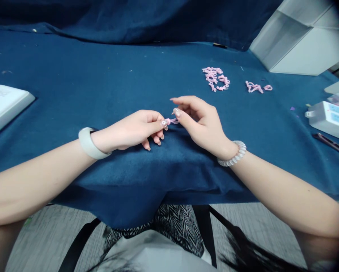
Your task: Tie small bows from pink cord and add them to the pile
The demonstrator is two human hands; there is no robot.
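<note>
A small knotted pink cord (pixel 168 121) is pinched between the thumb and fingers of my left hand (pixel 147 129), above the front part of the blue cloth. Its loose end points right, toward my right hand (pixel 199 120). The right thumb tip is beside that end, while the right index finger is stretched out and apart from the thumb. Further back on the cloth lies a cluster of knotted pink cord pieces (pixel 211 77), with a smaller group of pink pieces (pixel 255 87) to its right.
Blue cloth (pixel 73 83) covers the table. A white box (pixel 6 105) sits at the left edge. At the right are a clear-lidded plastic case (pixel 330 117), a dark pen-like tool (pixel 332 144) and a large white container (pixel 305 49) behind.
</note>
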